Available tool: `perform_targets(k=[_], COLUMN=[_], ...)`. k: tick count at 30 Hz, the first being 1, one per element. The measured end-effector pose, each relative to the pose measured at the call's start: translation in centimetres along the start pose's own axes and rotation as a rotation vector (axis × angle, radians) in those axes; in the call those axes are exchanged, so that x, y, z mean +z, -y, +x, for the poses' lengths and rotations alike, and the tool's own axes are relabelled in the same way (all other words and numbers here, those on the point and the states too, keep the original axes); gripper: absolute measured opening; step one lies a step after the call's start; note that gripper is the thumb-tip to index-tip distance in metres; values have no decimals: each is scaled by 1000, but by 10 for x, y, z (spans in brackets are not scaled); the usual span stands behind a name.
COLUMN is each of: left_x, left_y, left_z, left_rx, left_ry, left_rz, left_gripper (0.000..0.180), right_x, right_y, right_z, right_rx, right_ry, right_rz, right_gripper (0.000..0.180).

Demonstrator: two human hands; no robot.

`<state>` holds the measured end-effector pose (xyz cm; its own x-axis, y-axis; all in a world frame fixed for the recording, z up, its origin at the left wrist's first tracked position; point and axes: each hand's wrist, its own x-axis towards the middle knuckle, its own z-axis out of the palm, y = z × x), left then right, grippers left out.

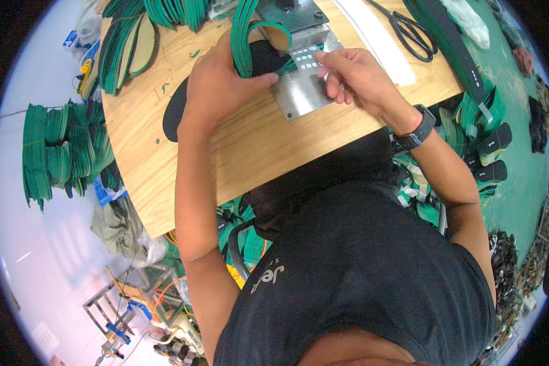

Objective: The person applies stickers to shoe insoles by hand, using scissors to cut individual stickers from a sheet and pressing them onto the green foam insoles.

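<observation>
Gripping a bunch of green-edged insoles (pixel 245 36), the left hand (pixel 222 85) is closed round them w/ thumb across the front, just left of the metal plate (pixel 299 97). Insoles stand on edge, curving up & away from the hand toward the far side of the worktop (pixel 250 152); one tan face shows at the top of the bunch. A black insole (pixel 175 113) lies flat on the wood, partly under the left wrist, further left of the plate.

Right hand (pixel 357 76) sits at the plate's right edge, fingers pinched narrow on a small dark label strip w/ white marks (pixel 305 59), which lies at the plate's far end, touching the bunch. Black watch on that wrist.

Plate is bare metal, tilted a bit, near edge pointing at the person. Beyond it a dark machine base (pixel 293 15), touching or just behind – can't tell which.

Right of the plate: white strip (pixel 378 43) lying along the worktop, then black scissors (pixel 409 30), closed, well apart from the hand. Far left of the plate, more green insole stacks (pixel 128 49) at the worktop's corner. Off the worktop, past its right edge, a heap of green & black insoles (pixel 482 134) by the right forearm; another green stack (pixel 55 146) hangs beyond the left edge.
</observation>
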<state>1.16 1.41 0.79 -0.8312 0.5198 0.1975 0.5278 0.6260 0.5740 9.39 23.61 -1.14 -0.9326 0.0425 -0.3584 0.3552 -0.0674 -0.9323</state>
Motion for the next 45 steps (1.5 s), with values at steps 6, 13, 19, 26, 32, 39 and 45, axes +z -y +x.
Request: perform_targets(k=[6, 13, 19, 26, 32, 39, 45], left_x=[5, -4, -10, -10, -12, -8, -7], left_y=[-2, -2, 16, 32, 31, 24, 23], left_z=[-1, -2, -3, -1, -2, -3, -5], left_rx=[36, -125, -79, -125, -75, -96, -178], left_ry=[-41, -53, -400, -395, -366, -418, -375], left_rz=[80, -65, -631, -679, -719, -684, -558], left_gripper=[51, 30, 20, 11, 12, 17, 18], right_x=[-6, -29, -7, -5, -4, -4, -6], right_y=[-13, -23, 0, -2, 0, 1, -3], right_z=[5, -16, 11, 12, 12, 10, 10], right_rx=[-144, -193, -31, -3, -29, -6, 11], right_ry=[16, -165, -20, 15, 0, -11, -1], right_rz=[37, 274, 11, -91, -139, -94, -65], right_gripper=[26, 24, 24, 29, 28, 26, 27])
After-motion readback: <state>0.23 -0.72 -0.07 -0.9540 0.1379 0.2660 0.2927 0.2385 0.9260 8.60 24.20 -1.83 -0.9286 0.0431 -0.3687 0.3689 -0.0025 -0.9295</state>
